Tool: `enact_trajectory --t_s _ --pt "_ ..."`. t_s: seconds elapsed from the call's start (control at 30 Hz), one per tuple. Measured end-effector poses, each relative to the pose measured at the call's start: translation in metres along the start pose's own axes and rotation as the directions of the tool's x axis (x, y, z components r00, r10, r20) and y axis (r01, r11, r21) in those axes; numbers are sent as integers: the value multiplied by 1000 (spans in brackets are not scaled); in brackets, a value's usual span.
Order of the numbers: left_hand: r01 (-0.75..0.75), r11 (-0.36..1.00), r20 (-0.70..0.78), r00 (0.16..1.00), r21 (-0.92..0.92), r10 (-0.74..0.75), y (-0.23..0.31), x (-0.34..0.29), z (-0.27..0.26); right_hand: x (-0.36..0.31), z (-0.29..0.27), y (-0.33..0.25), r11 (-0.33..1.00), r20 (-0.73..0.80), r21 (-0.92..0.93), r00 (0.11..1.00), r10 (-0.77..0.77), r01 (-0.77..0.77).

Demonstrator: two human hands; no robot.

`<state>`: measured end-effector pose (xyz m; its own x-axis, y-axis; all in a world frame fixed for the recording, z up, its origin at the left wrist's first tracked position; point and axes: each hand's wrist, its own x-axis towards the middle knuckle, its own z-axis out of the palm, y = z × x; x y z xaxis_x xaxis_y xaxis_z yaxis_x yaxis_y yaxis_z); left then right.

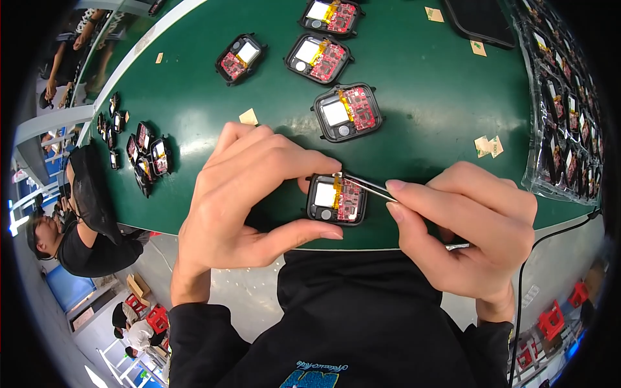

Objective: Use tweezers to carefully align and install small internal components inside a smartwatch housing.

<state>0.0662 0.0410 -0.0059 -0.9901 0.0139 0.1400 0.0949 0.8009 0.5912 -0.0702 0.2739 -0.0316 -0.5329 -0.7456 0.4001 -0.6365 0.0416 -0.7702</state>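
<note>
At the near edge of the green table lies an open watch case (350,205) with a black rim. Inside are a red circuit board, a white battery-like block, a yellow strip and a round grey part. My left hand (239,187) grips this case, index finger at its far edge and thumb at its near edge. Between the thumb and fingers of my right hand (479,223) is a pair of metal tweezers (371,187). Their tips reach the case's far edge, by the yellow strip and close to my left index fingertip.
Beyond my hands lie more open watch cases (348,112), with a cluster (149,155) at the left. A plastic-covered tray of cases (563,110) stands at the right. Small tan stickers (488,147) and a black tray (482,19) are on the table. A co-worker (87,233) sits at the left.
</note>
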Motion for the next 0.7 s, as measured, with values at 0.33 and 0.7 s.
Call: enact_trajectory --t_s 0.33,0.7 --pt "-54 999 -2 999 -6 54 -5 2 -1 -5 10 7 987 -52 -71 988 -148 144" --pt "-52 998 28 998 -19 53 -6 3 -5 -3 9 3 984 -36 -71 985 -168 165"
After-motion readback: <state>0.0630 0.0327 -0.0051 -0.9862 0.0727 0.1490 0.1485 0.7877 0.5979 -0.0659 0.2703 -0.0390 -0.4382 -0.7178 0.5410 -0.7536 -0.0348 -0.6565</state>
